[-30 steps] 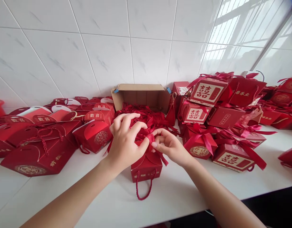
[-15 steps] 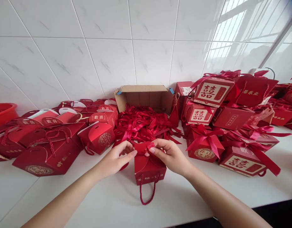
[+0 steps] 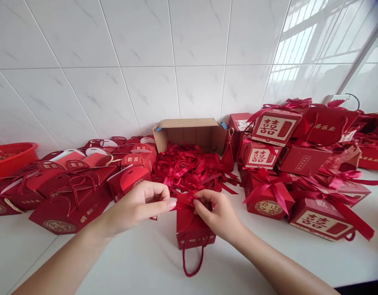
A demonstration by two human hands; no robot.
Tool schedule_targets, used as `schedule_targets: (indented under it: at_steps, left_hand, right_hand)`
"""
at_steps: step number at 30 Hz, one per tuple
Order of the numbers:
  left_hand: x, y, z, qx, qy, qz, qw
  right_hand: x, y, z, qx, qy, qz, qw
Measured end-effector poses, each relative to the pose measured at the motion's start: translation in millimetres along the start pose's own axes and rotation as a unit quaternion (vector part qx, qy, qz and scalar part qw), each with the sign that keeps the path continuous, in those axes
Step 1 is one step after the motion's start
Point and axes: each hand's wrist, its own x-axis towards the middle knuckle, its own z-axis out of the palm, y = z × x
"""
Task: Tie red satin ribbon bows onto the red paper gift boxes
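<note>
A small red gift box (image 3: 193, 234) with a red cord handle stands on the white counter (image 3: 139, 262) in front of me. A red ribbon (image 3: 183, 202) lies across its top. My left hand (image 3: 139, 206) pinches the ribbon's left end with fingers closed. On the right, my right hand (image 3: 218, 214) pinches the ribbon over the box's top. Behind the box, a heap of loose red ribbons (image 3: 189, 168) spills out of an open cardboard box (image 3: 190, 132).
Flat and half-folded red boxes (image 3: 72, 192) crowd the left, with a red basin (image 3: 11, 157) at the far left. Several finished ribbon-tied boxes (image 3: 268, 196) are stacked on the right. A white tiled wall rises behind.
My left hand came down off the box top to its left side and now pulls the ribbon end sideways. The view has tilted up slightly.
</note>
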Motion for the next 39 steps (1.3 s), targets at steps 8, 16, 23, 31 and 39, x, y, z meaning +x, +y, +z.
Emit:
schedule_targets:
  at_steps: [8, 16, 23, 31, 39]
  left_hand:
    - [34.0, 12.6, 30.6, -0.182, -0.046, 0.051, 0.981]
    - [39.6, -10.9, 31.0, 0.035, 0.095, 0.147, 0.984]
    - [16.2, -43.3, 36.9, 0.145, 0.157, 0.225, 0.951]
    - [15.8, -53.3, 47.1, 0.114, 0.156, 0.207, 0.959]
    - [23.2, -64.1, 54.6, 0.126, 0.195, 0.258, 0.938]
  right_hand:
    - [-7.6, -3.3, 2.1, -0.072, 0.001, -0.137, 0.988]
    - [-6.3, 2.2, 1.7, -0.059, 0.014, -0.115, 0.991]
    - [-7.2, 0.2, -4.8, -0.02, -0.011, -0.123, 0.992]
    - [-10.3, 5.1, -2.0, 0.073, 0.035, -0.062, 0.995]
    - [-10.5, 6.2, -0.8, -0.036, 0.089, -0.139, 0.986]
